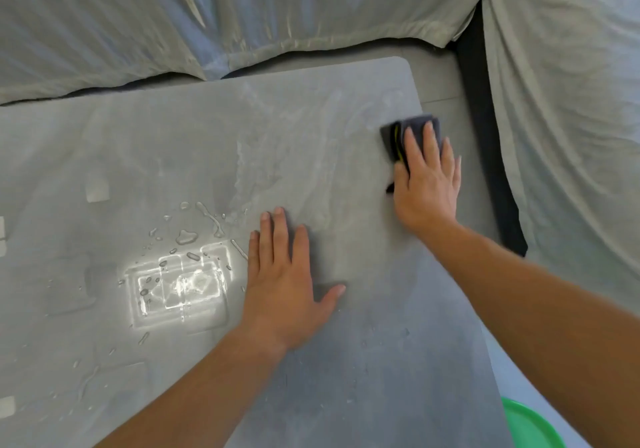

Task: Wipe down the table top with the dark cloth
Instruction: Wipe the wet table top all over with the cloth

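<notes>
A grey table top (207,156) fills most of the view, with wet streaks toward its far right part. The dark cloth (417,128), folded with a thin yellow edge, lies near the table's far right edge. My right hand (427,184) presses flat on the cloth, and its fingers cover the near half of it. Flat on the bare table near the middle rests my left hand (282,281), fingers spread, holding nothing. Water drops and small puddles (187,236) sit just left of my left hand.
Pale sheeting (277,14) drapes over furniture behind and to the right of the table. A dark gap (485,142) runs along the table's right side. A green round basin (530,427) shows at the bottom right, below the table edge. Bright light reflects off the wet patch (180,288).
</notes>
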### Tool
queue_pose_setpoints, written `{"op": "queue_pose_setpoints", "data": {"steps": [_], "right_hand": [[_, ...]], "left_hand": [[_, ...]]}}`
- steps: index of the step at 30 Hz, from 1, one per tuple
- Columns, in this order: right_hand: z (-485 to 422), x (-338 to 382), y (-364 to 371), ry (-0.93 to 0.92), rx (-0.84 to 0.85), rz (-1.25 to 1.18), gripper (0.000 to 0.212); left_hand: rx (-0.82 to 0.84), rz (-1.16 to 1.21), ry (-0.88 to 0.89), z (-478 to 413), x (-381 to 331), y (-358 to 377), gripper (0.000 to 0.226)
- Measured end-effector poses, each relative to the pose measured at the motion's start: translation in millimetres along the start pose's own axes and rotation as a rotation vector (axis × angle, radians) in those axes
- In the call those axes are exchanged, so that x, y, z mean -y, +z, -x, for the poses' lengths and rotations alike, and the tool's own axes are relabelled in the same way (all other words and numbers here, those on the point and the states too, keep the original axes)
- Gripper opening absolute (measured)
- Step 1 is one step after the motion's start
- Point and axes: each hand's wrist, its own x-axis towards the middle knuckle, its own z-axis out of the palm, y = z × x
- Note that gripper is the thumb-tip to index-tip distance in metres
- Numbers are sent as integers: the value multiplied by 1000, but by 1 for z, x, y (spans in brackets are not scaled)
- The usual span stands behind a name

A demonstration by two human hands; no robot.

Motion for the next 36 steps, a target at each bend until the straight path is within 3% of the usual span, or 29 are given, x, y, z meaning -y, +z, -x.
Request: {"op": "queue_pose_setpoints", "data": {"steps": [3,9,12,17,22,24,26,31,36], "right_hand": [[-4,-6,-2,-13,12,6,55],[139,-36,19,-295,89,134,56],[110,-31,14,-338,101,71,58],[41,21,19,-185,12,6,56],[144,2,35,-687,114,149,53],[144,-11,31,-800,174,191,53],[120,-3,29,-760,145,190,54],[117,47,42,-345,67,43,55],[209,0,43,-660,232,124,54]], "left_hand": [[6,16,33,2,5,0,102],[-20,29,77,13,10,-4,92],[-21,-3,93,32,7,4,88],[-33,-16,63,67,-4,19,87],[25,-21,50,96,-1,20,94],[51,-56,54,105,3,22,95],[76,-81,47,111,7,24,96],[49,-70,62,116,18,26,97],[57,-69,116,131,34,22,101]]}}
